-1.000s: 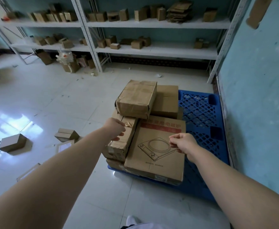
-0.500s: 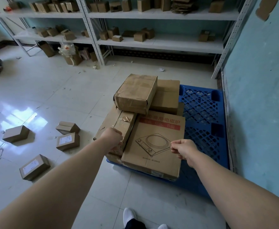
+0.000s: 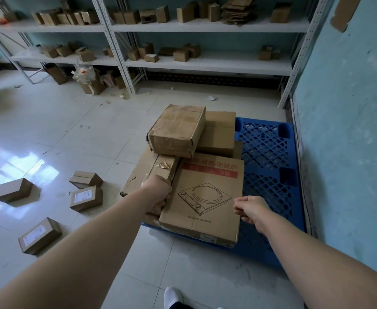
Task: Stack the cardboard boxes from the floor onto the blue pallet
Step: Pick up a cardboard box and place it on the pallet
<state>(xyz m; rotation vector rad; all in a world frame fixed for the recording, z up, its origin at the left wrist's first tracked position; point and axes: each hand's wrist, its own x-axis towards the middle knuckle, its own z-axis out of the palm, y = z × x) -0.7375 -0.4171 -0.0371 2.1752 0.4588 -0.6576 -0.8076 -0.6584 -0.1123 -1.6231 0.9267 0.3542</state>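
Where the perforated blue plastic pallet [image 3: 265, 152] lay on the pale tiled floor [image 3: 71, 134] against the turquoise wall [image 3: 348, 130], a stack of brown cardboard boxes occupied its left portion.

Item: large flat brown carton printed with a line drawing of a cooktop and a red band of characters [image 3: 207, 197], lying at the near edge of the pallet, its front corner overhanging.
Item: long taped brown carton, creased and torn [image 3: 147, 172], lying just left of the printed carton and touching it.
Item: crumpled tape-wrapped brown box [image 3: 176, 130], resting on top, tilted.
Item: plain brown box [image 3: 218, 134], behind and beside the crumpled box.

Left hand [image 3: 157, 190]: fingers curled over the near end of the long taped carton, gripping it at the seam beside the printed carton.
Right hand [image 3: 251, 208]: loosely curled, nothing in it, just off the right edge of the printed carton; whether it touched could not be told.

Floor stock, well left of the pallet: four small brown cardboard boxes [image 3: 86, 198], two with white labels facing up.

Background: white metal shelving [image 3: 205, 63] carrying many small brown boxes. A white shoe [image 3: 172, 296] showed at the bottom edge.
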